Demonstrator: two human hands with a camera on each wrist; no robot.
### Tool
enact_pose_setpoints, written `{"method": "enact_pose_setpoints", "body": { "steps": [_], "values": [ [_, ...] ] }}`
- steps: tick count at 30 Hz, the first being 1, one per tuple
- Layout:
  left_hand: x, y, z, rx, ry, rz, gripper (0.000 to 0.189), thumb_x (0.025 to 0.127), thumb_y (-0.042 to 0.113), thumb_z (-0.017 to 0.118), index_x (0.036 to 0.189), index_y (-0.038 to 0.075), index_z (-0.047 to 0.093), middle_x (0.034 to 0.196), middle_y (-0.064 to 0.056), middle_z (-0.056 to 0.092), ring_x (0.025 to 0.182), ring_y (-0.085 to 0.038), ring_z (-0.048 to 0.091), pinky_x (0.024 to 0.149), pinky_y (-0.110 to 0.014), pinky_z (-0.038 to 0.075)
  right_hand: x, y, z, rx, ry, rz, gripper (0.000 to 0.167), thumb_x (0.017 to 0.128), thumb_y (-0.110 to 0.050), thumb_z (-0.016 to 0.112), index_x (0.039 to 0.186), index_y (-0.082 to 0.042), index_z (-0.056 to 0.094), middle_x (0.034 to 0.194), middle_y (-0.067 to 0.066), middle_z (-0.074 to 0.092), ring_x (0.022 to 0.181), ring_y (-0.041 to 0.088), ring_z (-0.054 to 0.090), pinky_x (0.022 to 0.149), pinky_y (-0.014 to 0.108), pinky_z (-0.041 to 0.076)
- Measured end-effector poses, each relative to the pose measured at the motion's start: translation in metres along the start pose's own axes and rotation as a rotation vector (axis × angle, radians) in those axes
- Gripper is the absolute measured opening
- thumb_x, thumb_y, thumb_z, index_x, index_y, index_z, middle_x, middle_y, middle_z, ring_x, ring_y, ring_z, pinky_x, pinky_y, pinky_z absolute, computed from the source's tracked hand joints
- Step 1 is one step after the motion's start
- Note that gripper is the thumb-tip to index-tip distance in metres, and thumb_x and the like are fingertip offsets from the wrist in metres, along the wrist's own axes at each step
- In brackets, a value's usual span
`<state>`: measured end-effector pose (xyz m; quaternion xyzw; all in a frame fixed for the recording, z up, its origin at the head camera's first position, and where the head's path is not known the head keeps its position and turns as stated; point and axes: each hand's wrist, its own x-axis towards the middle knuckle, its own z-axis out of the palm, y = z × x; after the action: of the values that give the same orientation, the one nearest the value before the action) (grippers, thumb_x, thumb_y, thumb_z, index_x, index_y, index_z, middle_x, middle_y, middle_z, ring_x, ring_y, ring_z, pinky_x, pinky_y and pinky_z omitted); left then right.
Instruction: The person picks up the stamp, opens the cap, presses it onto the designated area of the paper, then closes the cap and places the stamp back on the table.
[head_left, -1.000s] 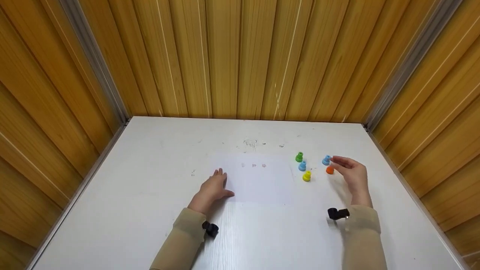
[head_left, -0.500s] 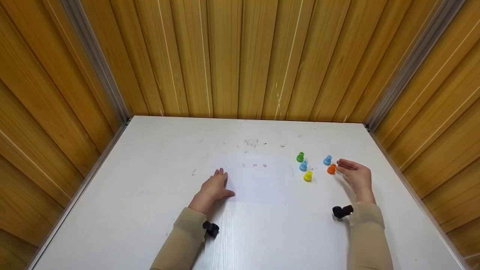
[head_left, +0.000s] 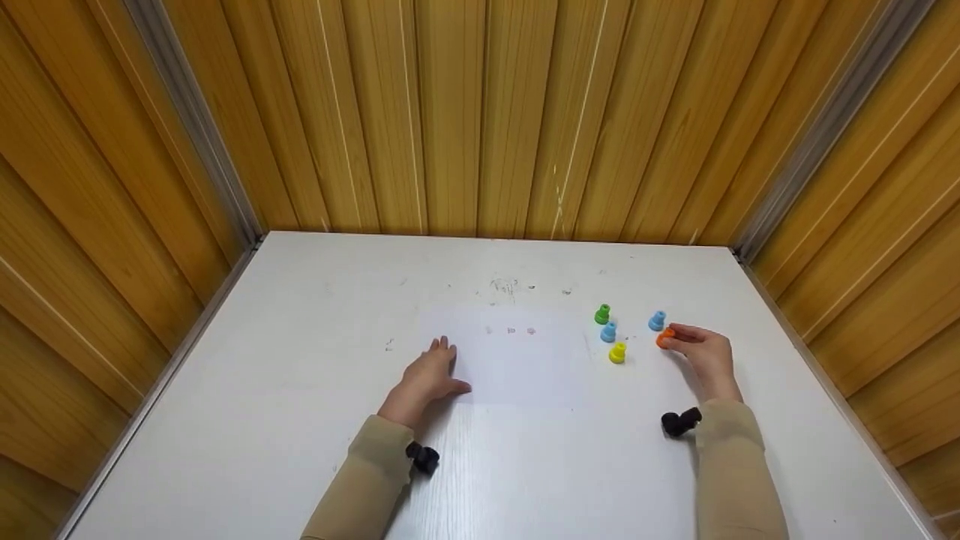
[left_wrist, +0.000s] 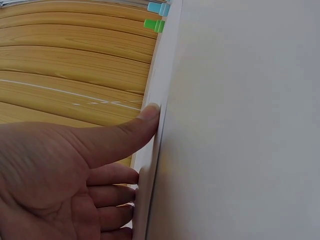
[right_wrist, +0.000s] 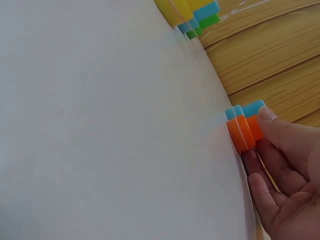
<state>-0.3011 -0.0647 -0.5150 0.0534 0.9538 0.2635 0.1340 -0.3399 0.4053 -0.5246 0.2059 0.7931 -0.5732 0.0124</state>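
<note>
Thumb and fingers of my right hand (head_left: 706,358) pinch the handle of a small orange stamp (right_wrist: 241,134), which stands on its wide base at the table's right side. Just behind it is a light blue stamp (head_left: 657,321). My left hand (head_left: 426,375) rests, fingers extended and thumb out to the side, on the left edge of a white sheet of paper (head_left: 525,375). Three small faint printed marks (head_left: 511,331) form a row near the sheet's far edge.
Right of the paper stand a green stamp (head_left: 602,314), another light blue stamp (head_left: 608,332) and a yellow stamp (head_left: 617,353). Dark smudges (head_left: 504,286) mark the white table (head_left: 247,420) beyond the sheet. Wood-look panels (head_left: 450,120) enclose the back and sides.
My right hand first drew back from the stamps to the right, then came in again and took hold of the orange stamp. The left hand has stayed on the paper.
</note>
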Motion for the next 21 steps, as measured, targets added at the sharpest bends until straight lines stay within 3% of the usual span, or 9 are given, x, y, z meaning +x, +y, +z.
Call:
{"method": "enact_pose_setpoints", "body": {
  "steps": [5,9,13,21],
  "values": [
    [-0.0006,-0.0007,0.0003,-0.009,0.007,0.017,0.087,0.084,0.029,0.086,0.154,-0.002,0.043,0.168,-0.023,0.025,0.159,-0.037,0.022,0.130,-0.051,0.024,0.0010,0.0020,0.0022,0.003,0.023,-0.019,0.054,0.093,-0.015,0.078,0.143,-0.005,0.060,0.124,0.001,0.068,0.117,0.012,0.059,0.099,0.014,0.054],
    [0.0015,-0.0021,0.0009,-0.006,0.015,0.029,0.088,0.083,0.030,0.087,0.152,-0.004,0.044,0.167,-0.024,0.027,0.159,-0.036,0.023,0.130,-0.050,0.023,0.0012,0.0031,0.0041,0.024,0.041,-0.037,0.050,0.092,-0.011,0.077,0.139,-0.001,0.062,0.111,-0.005,0.068,0.111,0.010,0.059,0.083,0.005,0.054],
    [0.0028,-0.0025,0.0011,0.002,0.012,0.023,0.088,0.084,0.031,0.086,0.153,-0.003,0.043,0.167,-0.024,0.027,0.159,-0.036,0.022,0.130,-0.050,0.023,0.0008,0.0026,0.0057,0.020,0.048,-0.020,0.049,0.094,-0.013,0.076,0.140,-0.003,0.062,0.120,0.000,0.066,0.116,0.013,0.058,0.083,0.005,0.054],
    [0.0026,-0.0026,0.0014,0.008,0.010,0.025,0.087,0.085,0.031,0.086,0.152,-0.004,0.044,0.167,-0.024,0.026,0.159,-0.036,0.022,0.131,-0.049,0.023,0.0002,0.0025,0.0057,-0.018,0.052,-0.002,0.050,0.096,-0.018,0.075,0.142,-0.006,0.061,0.143,0.013,0.059,0.129,0.020,0.055,0.097,0.013,0.055]
  ]
}}
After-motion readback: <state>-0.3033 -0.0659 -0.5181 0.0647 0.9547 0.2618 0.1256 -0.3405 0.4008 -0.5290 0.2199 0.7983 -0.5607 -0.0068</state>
